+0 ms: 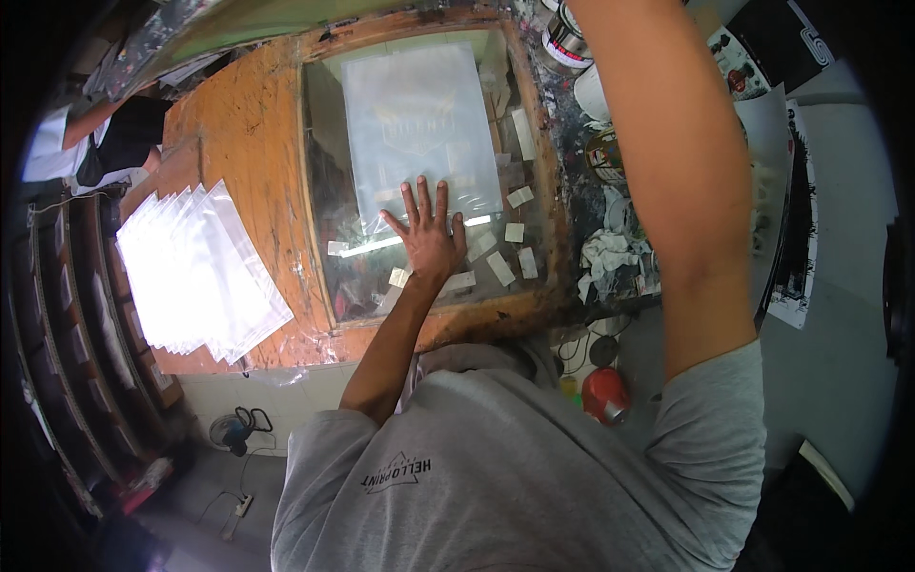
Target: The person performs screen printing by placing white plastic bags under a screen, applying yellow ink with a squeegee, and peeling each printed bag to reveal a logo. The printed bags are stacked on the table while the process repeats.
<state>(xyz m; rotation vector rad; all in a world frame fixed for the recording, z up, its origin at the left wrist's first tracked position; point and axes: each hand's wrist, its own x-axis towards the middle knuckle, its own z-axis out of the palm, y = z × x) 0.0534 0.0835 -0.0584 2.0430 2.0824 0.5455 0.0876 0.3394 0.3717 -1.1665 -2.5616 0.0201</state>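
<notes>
My left hand (pixel 432 238) lies with fingers spread on the lower edge of a translucent plastic bag (pixel 419 105). Faint pale printing shows on the bag, which rests flat on a glass panel (pixel 329 191) set in a wooden tabletop. Raised high on the right, my right forearm (pixel 681 143) runs out past the top edge, so that hand is out of sight. Left of the glass, a fanned stack of clear plastic bags (pixel 195 272) lies on the wood.
Small tape pieces (pixel 500 268) dot the glass. Along its right side stand paint cans (pixel 566 43), a white cup (pixel 593 93) and crumpled rags (pixel 610 253). A green screen with a stained frame (pixel 229 33) hangs over the top left. Another person's arm (pixel 91 122) shows at far left, above a rack (pixel 81 315).
</notes>
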